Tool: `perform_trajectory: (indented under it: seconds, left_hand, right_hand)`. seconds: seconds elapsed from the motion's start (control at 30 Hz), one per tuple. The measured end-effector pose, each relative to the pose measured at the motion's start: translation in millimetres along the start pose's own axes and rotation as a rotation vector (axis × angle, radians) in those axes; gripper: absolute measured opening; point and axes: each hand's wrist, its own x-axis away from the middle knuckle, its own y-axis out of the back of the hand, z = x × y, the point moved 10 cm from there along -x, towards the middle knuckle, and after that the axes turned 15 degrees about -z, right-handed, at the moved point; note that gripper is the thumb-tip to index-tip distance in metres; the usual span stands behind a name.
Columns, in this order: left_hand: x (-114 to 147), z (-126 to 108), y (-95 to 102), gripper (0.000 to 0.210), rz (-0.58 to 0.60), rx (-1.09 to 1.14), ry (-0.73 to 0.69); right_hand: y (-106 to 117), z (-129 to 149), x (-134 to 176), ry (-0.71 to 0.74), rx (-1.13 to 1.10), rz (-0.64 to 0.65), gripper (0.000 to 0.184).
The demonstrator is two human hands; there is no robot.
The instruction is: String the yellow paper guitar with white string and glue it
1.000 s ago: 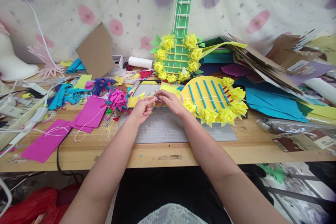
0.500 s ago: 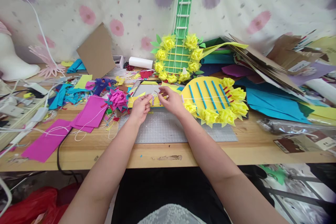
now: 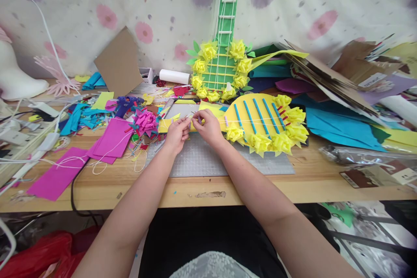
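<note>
A yellow paper guitar [image 3: 246,117] lies on its side, with blue strips across its body, yellow paper flowers along its edge and white string running over it. Above its neck [image 3: 164,127] my two hands nearly meet. My left hand [image 3: 177,136] is closed in a pinch, with white string [image 3: 189,117] at its fingertips. My right hand [image 3: 208,127] also pinches, thumb and forefinger together, at a thin dark bit too small to name. The hands cover much of the neck. Beneath lies a grey cutting mat [image 3: 208,160].
Behind stands a green paper guitar [image 3: 222,69] with yellow flowers. Magenta paper [image 3: 110,141], a magenta paper flower [image 3: 145,122], a blue glue gun [image 3: 126,106] and loose cord lie left. Blue sheets [image 3: 340,128] and stacked cardboard [image 3: 329,78] are at the right.
My right hand has lowered slightly, and its fingers have closed into a tighter pinch. My left hand has shifted a little right, so the fingertips are closer together.
</note>
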Motion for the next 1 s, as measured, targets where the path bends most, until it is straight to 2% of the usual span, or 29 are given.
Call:
perform_trajectory:
  seconds: [0.1, 0.2, 0.43, 0.73, 0.87, 1.0]
  left_hand:
    - [2.6, 9.4, -7.7, 0.027, 0.104, 0.059, 0.145]
    - [-0.9, 10.8, -4.0, 0.028, 0.078, 0.118, 0.180]
    - [-4.5, 5.9, 4.3, 0.017, -0.018, 0.154, 0.126]
    - [-3.2, -6.1, 8.3, 0.021, -0.071, 0.062, -0.020]
    - [-2.9, -10.8, 9.1, 0.022, -0.065, 0.009, -0.097]
    - [-2.3, -13.2, 11.5, 0.020, -0.109, -0.068, -0.178]
  right_hand:
    - [0.5, -2.2, -0.7, -0.003, 0.020, 0.002, 0.005]
    - [2.7, -0.5, -0.1, 0.026, 0.029, -0.023, 0.006]
    - [-0.9, 8.7, 5.0, 0.119, 0.018, -0.006, 0.009]
    - [7.4, -0.8, -5.0, 0.042, -0.052, -0.008, 0.009]
    - [10.1, -0.2, -6.2, 0.041, -0.052, -0.012, 0.009]
    - [9.3, 2.3, -4.9, 0.034, -0.087, 0.011, 0.011]
